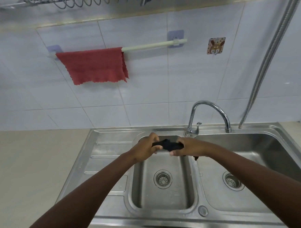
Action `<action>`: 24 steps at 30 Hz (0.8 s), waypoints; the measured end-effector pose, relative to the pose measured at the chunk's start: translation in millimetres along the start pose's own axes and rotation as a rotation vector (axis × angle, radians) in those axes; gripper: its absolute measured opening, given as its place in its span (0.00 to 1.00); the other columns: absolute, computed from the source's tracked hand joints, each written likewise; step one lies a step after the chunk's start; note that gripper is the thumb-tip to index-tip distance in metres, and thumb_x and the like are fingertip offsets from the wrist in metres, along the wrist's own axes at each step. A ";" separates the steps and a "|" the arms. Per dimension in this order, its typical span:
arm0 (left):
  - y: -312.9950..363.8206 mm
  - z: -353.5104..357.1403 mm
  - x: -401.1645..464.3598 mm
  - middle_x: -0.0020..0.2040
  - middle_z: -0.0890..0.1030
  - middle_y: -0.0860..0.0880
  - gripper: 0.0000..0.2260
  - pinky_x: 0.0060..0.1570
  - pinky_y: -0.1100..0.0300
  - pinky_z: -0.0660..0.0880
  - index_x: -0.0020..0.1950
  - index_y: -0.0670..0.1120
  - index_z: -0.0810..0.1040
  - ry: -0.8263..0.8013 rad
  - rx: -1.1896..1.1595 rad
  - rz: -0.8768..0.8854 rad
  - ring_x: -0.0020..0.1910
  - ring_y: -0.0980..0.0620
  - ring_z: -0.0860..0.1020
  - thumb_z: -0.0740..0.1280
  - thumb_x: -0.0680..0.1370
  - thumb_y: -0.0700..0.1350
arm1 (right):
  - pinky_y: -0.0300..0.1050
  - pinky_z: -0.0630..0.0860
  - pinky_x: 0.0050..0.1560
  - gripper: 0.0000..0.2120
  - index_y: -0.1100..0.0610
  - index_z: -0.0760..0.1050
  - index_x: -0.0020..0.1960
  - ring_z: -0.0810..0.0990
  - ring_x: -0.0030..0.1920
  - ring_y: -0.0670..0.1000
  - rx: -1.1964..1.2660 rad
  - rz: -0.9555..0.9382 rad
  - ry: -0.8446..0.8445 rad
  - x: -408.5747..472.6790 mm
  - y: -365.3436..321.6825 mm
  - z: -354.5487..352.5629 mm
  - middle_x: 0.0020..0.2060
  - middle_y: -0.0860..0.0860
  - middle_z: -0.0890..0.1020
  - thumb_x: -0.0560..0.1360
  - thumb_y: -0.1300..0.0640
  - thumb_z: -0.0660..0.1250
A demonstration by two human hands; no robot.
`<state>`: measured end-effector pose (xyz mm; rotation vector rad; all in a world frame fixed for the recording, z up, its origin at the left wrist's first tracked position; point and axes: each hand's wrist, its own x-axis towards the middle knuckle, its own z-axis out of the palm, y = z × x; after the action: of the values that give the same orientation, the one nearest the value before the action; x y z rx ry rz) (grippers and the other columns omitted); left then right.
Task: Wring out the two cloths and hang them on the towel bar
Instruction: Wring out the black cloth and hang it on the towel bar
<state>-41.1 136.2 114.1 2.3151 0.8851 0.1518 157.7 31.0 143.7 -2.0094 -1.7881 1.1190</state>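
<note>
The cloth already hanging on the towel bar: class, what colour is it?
Red; the hanging cloth shows clearly in the head view.

Black cloth point(169, 145) mostly hidden (inside both fists)

A pale beige countertop point(17, 167) fills the lower left, and a stainless steel double sink point(103, 217) is set into it. Within the sink unit, a ribbed drainboard point(104, 157) sits at 9 o'clock, a smaller basin point(163, 195) in the middle and a larger basin point(246, 156) at 3 o'clock; each basin has a round strainer in its floor. A chrome faucet point(209, 107) rises from the sink's back rim at 12 o'clock. A round cap point(203, 210) lies on the front rim between the basins.
</note>
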 end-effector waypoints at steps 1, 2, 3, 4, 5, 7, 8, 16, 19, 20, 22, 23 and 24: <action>-5.2 -1.7 -1.1 0.47 0.77 0.50 0.10 0.38 0.62 0.70 0.56 0.47 0.67 -0.001 -0.080 -0.040 0.42 0.53 0.76 0.64 0.79 0.49 | 0.44 0.70 0.40 0.19 0.57 0.74 0.50 0.76 0.39 0.49 0.033 0.006 0.003 -1.3 2.3 -2.6 0.39 0.50 0.79 0.73 0.41 0.66; -9.4 -3.2 -3.0 0.47 0.77 0.50 0.10 0.37 0.64 0.71 0.56 0.46 0.67 -0.003 -0.135 -0.069 0.40 0.54 0.77 0.65 0.79 0.48 | 0.41 0.69 0.42 0.16 0.57 0.75 0.49 0.76 0.40 0.49 0.055 0.003 0.024 -1.6 6.1 -4.2 0.40 0.49 0.79 0.75 0.44 0.63; -12.6 -3.9 -5.0 0.47 0.78 0.50 0.10 0.35 0.67 0.71 0.55 0.45 0.68 -0.004 -0.180 -0.087 0.38 0.54 0.77 0.66 0.79 0.47 | 0.35 0.69 0.43 0.13 0.57 0.77 0.50 0.77 0.41 0.46 0.055 -0.003 0.049 -2.0 9.5 -5.1 0.41 0.48 0.79 0.77 0.47 0.61; -13.4 -4.1 -7.4 0.45 0.78 0.50 0.09 0.33 0.70 0.71 0.55 0.45 0.69 -0.008 -0.217 -0.088 0.36 0.55 0.77 0.66 0.79 0.46 | 0.29 0.67 0.42 0.12 0.57 0.78 0.51 0.76 0.42 0.44 0.034 -0.016 0.077 -2.3 12.0 -5.1 0.42 0.46 0.78 0.78 0.51 0.60; -13.9 -3.5 -9.1 0.45 0.78 0.49 0.08 0.33 0.71 0.71 0.54 0.44 0.71 -0.017 -0.250 -0.079 0.36 0.54 0.77 0.66 0.79 0.45 | 0.25 0.66 0.40 0.11 0.58 0.78 0.52 0.75 0.42 0.43 -0.002 -0.022 0.100 -2.2 13.6 -4.5 0.42 0.46 0.78 0.79 0.54 0.60; -17.2 -2.5 -10.4 0.47 0.78 0.49 0.06 0.41 0.65 0.74 0.53 0.46 0.74 -0.055 -0.272 -0.037 0.41 0.51 0.78 0.67 0.78 0.45 | 0.22 0.65 0.39 0.10 0.59 0.79 0.52 0.74 0.42 0.43 -0.041 -0.039 0.141 2.4 17.6 -1.3 0.42 0.46 0.77 0.78 0.58 0.61; -18.5 -2.5 -11.2 0.49 0.79 0.49 0.07 0.46 0.61 0.74 0.52 0.48 0.76 -0.090 -0.249 -0.021 0.46 0.50 0.79 0.69 0.77 0.47 | 0.21 0.65 0.39 0.09 0.59 0.80 0.51 0.75 0.41 0.42 -0.042 -0.047 0.164 4.4 18.7 -0.4 0.42 0.46 0.78 0.78 0.58 0.61; -20.5 -15.1 -18.2 0.40 0.82 0.54 0.06 0.42 0.60 0.73 0.42 0.51 0.80 0.011 -0.114 -0.079 0.39 0.58 0.79 0.72 0.73 0.52 | 0.47 0.77 0.40 0.10 0.48 0.77 0.50 0.80 0.42 0.49 0.104 -0.109 0.130 -6.4 17.2 -7.3 0.46 0.49 0.81 0.69 0.50 0.72; -20.6 -23.3 -21.2 0.41 0.83 0.53 0.08 0.45 0.58 0.74 0.38 0.55 0.80 0.001 -0.114 -0.076 0.41 0.57 0.79 0.68 0.76 0.53 | 0.46 0.78 0.43 0.12 0.47 0.77 0.51 0.81 0.45 0.49 0.062 -0.141 0.166 -8.2 16.2 -8.9 0.46 0.48 0.82 0.69 0.56 0.73; -19.8 -24.5 -22.2 0.44 0.83 0.52 0.08 0.47 0.57 0.74 0.41 0.54 0.82 -0.004 -0.108 -0.074 0.44 0.55 0.80 0.67 0.77 0.53 | 0.41 0.76 0.46 0.12 0.47 0.78 0.51 0.81 0.46 0.46 0.068 -0.161 0.200 -7.7 15.3 -9.8 0.46 0.48 0.83 0.70 0.58 0.71; -17.0 -26.4 -23.7 0.45 0.84 0.49 0.10 0.48 0.57 0.75 0.46 0.49 0.84 0.019 -0.103 -0.077 0.45 0.51 0.81 0.66 0.78 0.52 | 0.38 0.71 0.50 0.09 0.49 0.79 0.52 0.79 0.43 0.38 0.043 -0.178 0.245 -7.6 12.1 -12.8 0.44 0.45 0.83 0.73 0.59 0.68; -15.1 -28.2 -24.2 0.45 0.85 0.47 0.11 0.47 0.58 0.75 0.47 0.47 0.84 0.045 -0.110 -0.081 0.46 0.50 0.81 0.65 0.79 0.52 | 0.35 0.70 0.47 0.07 0.51 0.78 0.53 0.78 0.39 0.34 0.015 -0.180 0.242 -8.9 10.0 -14.3 0.42 0.42 0.81 0.75 0.58 0.65; -12.1 -30.4 -24.9 0.46 0.85 0.47 0.12 0.48 0.59 0.75 0.48 0.46 0.84 0.070 -0.114 -0.081 0.46 0.50 0.81 0.65 0.79 0.52 | 0.31 0.69 0.42 0.07 0.53 0.78 0.53 0.77 0.34 0.32 -0.009 -0.171 0.224 -10.6 7.9 -15.3 0.39 0.41 0.79 0.77 0.57 0.63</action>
<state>-76.6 143.4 133.4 2.1759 0.9776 0.2433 174.0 24.1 153.3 -1.8611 -1.8103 0.8034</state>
